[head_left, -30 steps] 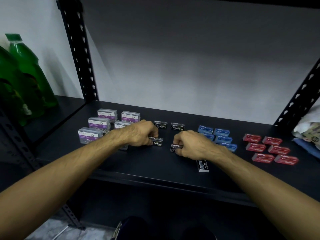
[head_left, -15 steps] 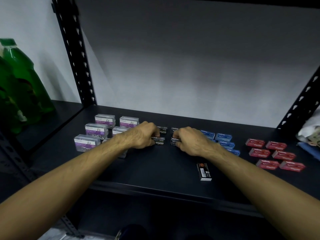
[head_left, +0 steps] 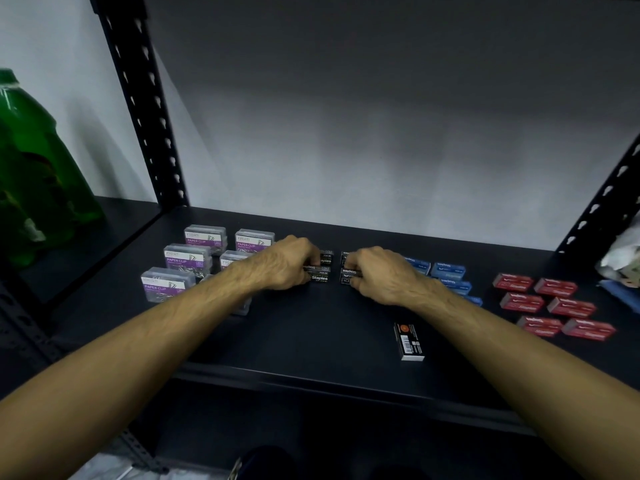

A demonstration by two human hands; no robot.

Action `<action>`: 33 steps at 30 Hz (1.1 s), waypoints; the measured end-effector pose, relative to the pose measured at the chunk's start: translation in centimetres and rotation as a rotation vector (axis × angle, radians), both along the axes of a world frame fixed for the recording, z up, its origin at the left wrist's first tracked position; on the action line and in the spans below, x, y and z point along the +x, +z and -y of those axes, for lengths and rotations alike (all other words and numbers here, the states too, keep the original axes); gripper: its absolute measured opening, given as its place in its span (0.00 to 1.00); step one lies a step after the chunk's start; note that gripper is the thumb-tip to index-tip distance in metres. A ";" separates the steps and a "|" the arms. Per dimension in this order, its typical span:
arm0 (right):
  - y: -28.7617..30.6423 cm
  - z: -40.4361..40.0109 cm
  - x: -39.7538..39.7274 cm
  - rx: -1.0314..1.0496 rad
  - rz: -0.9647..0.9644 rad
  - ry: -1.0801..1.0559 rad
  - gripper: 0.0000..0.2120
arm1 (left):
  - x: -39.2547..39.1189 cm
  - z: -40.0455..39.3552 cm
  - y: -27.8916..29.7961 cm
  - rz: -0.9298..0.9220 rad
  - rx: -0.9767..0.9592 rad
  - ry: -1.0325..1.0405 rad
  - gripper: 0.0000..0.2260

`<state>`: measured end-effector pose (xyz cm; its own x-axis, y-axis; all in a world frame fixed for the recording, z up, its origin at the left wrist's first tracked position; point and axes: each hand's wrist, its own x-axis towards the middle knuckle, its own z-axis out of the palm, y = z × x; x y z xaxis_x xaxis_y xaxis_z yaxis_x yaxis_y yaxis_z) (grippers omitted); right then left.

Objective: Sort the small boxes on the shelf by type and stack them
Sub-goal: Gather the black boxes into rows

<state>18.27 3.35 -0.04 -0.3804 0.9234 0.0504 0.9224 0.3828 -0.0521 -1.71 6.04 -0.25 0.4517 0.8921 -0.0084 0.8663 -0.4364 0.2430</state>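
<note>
Both hands are working at the shelf's [head_left: 311, 341] centre, where the left hand [head_left: 287, 265] is pinching a black staples box [head_left: 318, 276] and the right hand [head_left: 377, 275] is curling its fingers round another black staples box [head_left: 348, 276] — apparently squaring them against the black boxes behind. The types are lying in separate groups, seemingly to keep stacking simple: clear paper-clip boxes [head_left: 188, 259] at nine o'clock of the hands, blue boxes [head_left: 448, 271] and red boxes [head_left: 554, 306] at three o'clock. One stray black box [head_left: 408, 341] is lying at five o'clock, well apart — probably waiting its turn.
</note>
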 end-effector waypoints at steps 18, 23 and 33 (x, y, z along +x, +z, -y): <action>5.0 6.7 5.8 0.121 -0.123 -0.074 0.13 | 4.4 6.1 1.6 0.218 0.127 -0.217 0.18; 4.7 9.4 8.2 0.127 -0.146 -0.118 0.12 | 7.6 8.1 0.2 0.240 0.054 -0.285 0.18; 0.8 14.5 11.8 0.118 -0.222 -0.235 0.10 | 10.9 10.0 -1.3 0.236 0.001 -0.290 0.23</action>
<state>30.09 -11.11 0.75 -0.1258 0.9674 0.2199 0.9572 0.1765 -0.2292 9.15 -3.95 -1.51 0.6748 0.7269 0.1274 0.6269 -0.6557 0.4208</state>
